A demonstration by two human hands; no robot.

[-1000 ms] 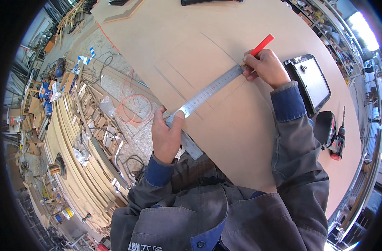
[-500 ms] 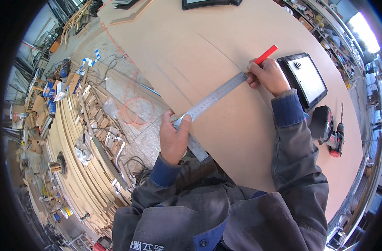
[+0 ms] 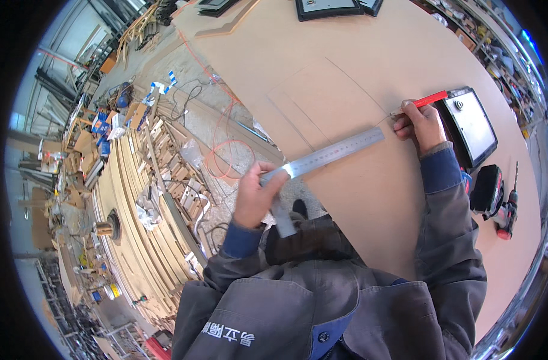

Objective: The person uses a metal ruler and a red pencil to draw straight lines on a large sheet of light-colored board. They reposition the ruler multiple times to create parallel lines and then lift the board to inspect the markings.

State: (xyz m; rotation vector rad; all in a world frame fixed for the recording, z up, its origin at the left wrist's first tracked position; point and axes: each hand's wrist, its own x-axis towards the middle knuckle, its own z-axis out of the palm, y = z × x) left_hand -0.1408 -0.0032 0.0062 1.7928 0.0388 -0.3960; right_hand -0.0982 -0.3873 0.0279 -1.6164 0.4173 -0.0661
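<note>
Metal square (image 3: 340,151) mid-frame, its corner in the grip of the left hand (image 3: 255,197); red pencil (image 3: 431,99), centre-right, in the pinch of the right hand (image 3: 426,127)

A tan board (image 3: 370,204) spreads under the right hand (image 3: 423,125), with thin drawn lines (image 3: 357,84) ahead and left of its grip. Just right of that grip lies a black-framed panel (image 3: 473,131); nearer the person, to the right, a drill (image 3: 505,217). Well ahead rest a wood strip (image 3: 232,26) and another framed panel (image 3: 328,7).

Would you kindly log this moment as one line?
left hand: holding graduated steel square | right hand: holding red pencil | brown board: marked | cordless drill: on board
</note>
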